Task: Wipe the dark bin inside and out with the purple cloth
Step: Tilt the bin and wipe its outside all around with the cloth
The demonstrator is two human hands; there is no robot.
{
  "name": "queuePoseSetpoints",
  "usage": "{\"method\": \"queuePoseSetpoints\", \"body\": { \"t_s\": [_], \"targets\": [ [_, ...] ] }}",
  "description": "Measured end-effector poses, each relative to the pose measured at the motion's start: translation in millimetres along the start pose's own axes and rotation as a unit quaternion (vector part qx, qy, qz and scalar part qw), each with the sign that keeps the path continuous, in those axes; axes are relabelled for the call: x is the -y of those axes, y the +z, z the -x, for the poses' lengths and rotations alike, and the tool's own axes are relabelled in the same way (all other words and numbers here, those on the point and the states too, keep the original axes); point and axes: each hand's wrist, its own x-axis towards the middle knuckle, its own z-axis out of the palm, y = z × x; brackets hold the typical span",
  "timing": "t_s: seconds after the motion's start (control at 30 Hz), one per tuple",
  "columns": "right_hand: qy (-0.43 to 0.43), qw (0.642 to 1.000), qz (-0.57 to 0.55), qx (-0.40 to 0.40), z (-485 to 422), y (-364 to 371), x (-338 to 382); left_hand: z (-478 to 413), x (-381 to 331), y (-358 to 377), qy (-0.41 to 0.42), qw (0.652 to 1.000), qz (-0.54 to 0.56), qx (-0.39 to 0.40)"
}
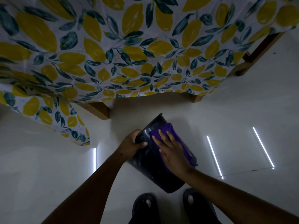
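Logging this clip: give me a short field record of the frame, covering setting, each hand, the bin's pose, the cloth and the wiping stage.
setting: pale glossy floor beside a table with lemon-print tablecloth
left hand: grips the bin's rim, thumb on the outside
right hand: flat on the cloth, pressing it to the bin's outer wall
dark bin: held tilted, opening away from the person, base near the feet
purple cloth: spread under the right hand's fingers
stage: outside being wiped; inside not visible
footwear: dark slippers at the bottom edge

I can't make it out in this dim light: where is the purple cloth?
Lower centre of the head view: the purple cloth lies under the right hand, pressed on the dark bin.
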Motion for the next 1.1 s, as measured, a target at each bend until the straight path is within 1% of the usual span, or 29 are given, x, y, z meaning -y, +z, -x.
{"method": "queuePoseSetpoints", "body": {
  "t_s": [0.07,0.17,0.23,0.3,0.4,0.47,0.57,0.63,0.67,0.7,0.77,0.8,0.87,0.9,0.93,0.97,1.03,1.1],
  "targets": [
    [-0.001,1.0,-0.008,0.005,-18.0,-5.5,-2.3,1.2,3.6,-3.6,-0.01,1.0,-0.005,0.005],
    [0.073,0.995,-0.063,0.031,-33.5,-9.6,-12.8,9.4,12.9,-7.2,-0.023,1.0,-0.004,0.009],
    [0.125,0.988,-0.085,0.04,-22.7,-6.4,-19.3,14.9,19.1,-7.9,-0.025,1.0,-0.009,0.007],
    [0.135,0.988,-0.063,0.051,-1.5,-2.5,-21.7,18.5,24.9,-10.0,-0.032,0.999,-0.01,-0.004],
    [0.083,0.994,0.009,0.069,22.4,7.5,-15.3,23.5,30.0,-12.3,-0.047,0.999,-0.026,-0.003],
    [0.042,0.997,0.045,0.056,24.7,12.8,-8.5,24.4,29.0,-14.7,-0.056,0.997,-0.056,-0.004],
    [0.017,0.996,0.071,0.051,22.5,12.8,-4.7,11.6,16.8,-17.6,-0.052,0.993,-0.108,-0.006],
    [-0.003,0.996,0.079,0.048,23.9,13.6,-4.6,-1.2,0.5,-10.2,-0.065,0.991,-0.117,-0.001],
    [-0.016,0.996,0.079,0.048,24.4,14.9,-4.1,-5.5,-6.3,-4.3,-0.077,0.992,-0.101,-0.015],
    [-0.024,0.996,0.074,0.05,24.1,16.3,-3.8,-9.8,-8.3,1.0,-0.091,0.991,-0.084,-0.046],
    [-0.035,0.996,0.063,0.05,19.7,17.4,-4.7,-12.5,-9.1,8.3,-0.107,0.983,-0.077,-0.127],
    [-0.042,0.996,0.057,0.047,16.0,17.5,-6.1,-12.1,-7.8,8.9,-0.113,0.979,-0.09,-0.142],
    [-0.044,0.998,0.034,0.042,4.6,15.6,-8.8,-12.4,-7.8,8.4,-0.124,0.98,-0.106,-0.11],
    [-0.031,0.999,0.011,0.036,-3.4,14.4,-9.6,-12.0,-6.9,7.7,-0.119,0.983,-0.101,-0.096],
    [-0.003,0.999,-0.028,0.027,-12.6,11.1,-8.9,-10.6,-8.3,7.0,-0.106,0.986,-0.086,-0.1],
    [0.04,0.996,-0.08,0.017,-22.7,6.4,-8.4,-9.7,-7.9,6.3,-0.09,0.987,-0.068,-0.114],
    [0.125,0.977,-0.174,-0.002,-38.8,-2.3,-13.2,-7.0,-7.6,4.1,-0.068,0.988,-0.033,-0.138],
    [0.156,0.967,-0.203,-0.009,-35.3,-3.9,-25.0,-7.6,-7.5,1.8,-0.052,0.989,-0.002,-0.141]
  ]
}}
